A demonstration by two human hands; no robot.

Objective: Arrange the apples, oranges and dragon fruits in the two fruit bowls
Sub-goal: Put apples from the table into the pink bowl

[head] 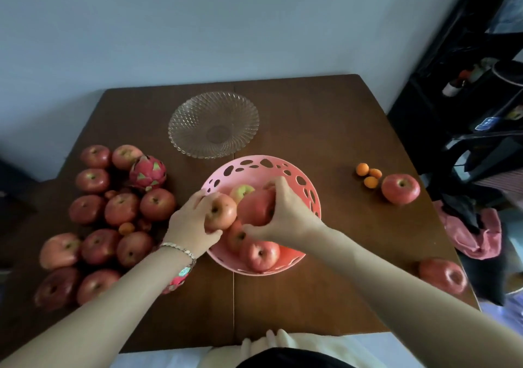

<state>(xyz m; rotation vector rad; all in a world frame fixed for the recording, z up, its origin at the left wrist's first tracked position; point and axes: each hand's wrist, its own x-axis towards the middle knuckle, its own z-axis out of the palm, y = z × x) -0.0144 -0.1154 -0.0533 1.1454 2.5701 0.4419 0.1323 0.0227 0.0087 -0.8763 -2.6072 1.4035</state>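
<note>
Head view: both hands at the pink bowl, mid-table, near side.
- left hand: fingers and thumb curled round a red apple, held at the bowl's left rim. Bracelet on that wrist.
- right hand: clamped from above on a larger red apple, over the bowl's middle.
- in the bowl: a greenish apple at the back, two red ones at the front, one of them partly under the hands.
- glass bowl: behind the pink one, just apart from it, holds nothing.
- apple pile: left of the pink bowl on the wooden table, a dragon fruit at its far edge, one small orange wedged among the apples.
- right side: three small oranges clustered, a lone apple just beside them, another apple near the table's right edge.
</note>
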